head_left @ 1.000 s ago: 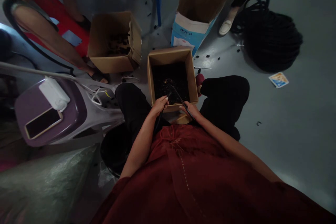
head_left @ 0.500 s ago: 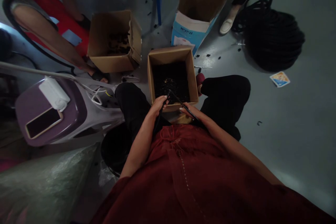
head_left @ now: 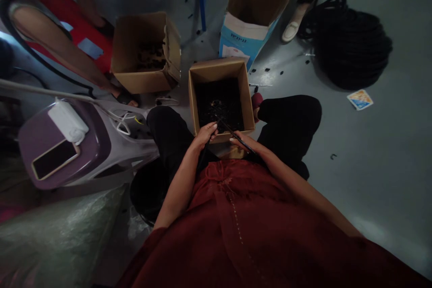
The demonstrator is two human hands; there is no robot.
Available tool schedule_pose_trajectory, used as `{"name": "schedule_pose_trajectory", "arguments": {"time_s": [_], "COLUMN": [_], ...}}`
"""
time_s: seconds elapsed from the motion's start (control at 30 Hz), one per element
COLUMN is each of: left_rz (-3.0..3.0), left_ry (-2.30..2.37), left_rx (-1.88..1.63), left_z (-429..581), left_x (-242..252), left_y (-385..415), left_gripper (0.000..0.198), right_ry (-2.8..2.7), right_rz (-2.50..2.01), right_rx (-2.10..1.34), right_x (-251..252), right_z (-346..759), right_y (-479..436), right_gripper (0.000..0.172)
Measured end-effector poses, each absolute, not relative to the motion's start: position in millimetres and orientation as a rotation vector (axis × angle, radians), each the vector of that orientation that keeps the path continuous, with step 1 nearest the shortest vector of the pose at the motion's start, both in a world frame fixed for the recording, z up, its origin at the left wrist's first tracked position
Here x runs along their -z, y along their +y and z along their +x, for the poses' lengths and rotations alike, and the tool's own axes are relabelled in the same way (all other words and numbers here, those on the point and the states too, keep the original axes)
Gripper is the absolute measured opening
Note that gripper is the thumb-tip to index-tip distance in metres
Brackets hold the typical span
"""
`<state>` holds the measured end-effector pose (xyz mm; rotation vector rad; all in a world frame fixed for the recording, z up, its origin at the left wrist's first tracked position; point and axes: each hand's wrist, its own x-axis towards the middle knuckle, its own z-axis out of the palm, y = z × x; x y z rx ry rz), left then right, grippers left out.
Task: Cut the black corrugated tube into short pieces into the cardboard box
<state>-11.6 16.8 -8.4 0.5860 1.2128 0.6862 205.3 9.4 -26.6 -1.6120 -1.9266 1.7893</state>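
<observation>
**A thin black strip point(head_left: 236, 134) held in both hands above a box**
The left hand point(head_left: 204, 137) and right hand point(head_left: 241, 141) stand just apart, both closed on it, over the rim of an open brown cardboard box point(head_left: 219, 65) of black pieces point(head_left: 219, 103); a large coil of black tubing point(head_left: 351, 49) lies on the grey floor point(head_left: 378, 175) nearby.

Small dark figures on the white band of a blue paper sack point(head_left: 236, 42) and the print on a loose card point(head_left: 360, 99) on the floor point(head_left: 388, 166) are too blurred to read.
</observation>
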Motion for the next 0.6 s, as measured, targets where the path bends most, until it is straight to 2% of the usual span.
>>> {"name": "schedule_pose_trajectory", "arguments": {"time_s": [0.27,0.43,0.6], "left_rz": [0.671,0.751,0.798], "left_ry": [1.222,1.205,1.202], "left_rx": [-0.637,-0.603,-0.58], "left_z": [-11,-12,-14], "left_x": [6,6,3], "left_y": [16,16,16], "left_gripper": [0.044,0.043,0.046], "right_ry": [-1.931,-2.008,-2.117], "right_rz": [-1.59,-1.589,-1.6], "right_rx": [-1.814,-1.72,-1.644], "right_x": [30,24,13], "right_z": [208,206,205], "right_y": [9,9,9], "right_gripper": [0.039,0.046,0.046]}}
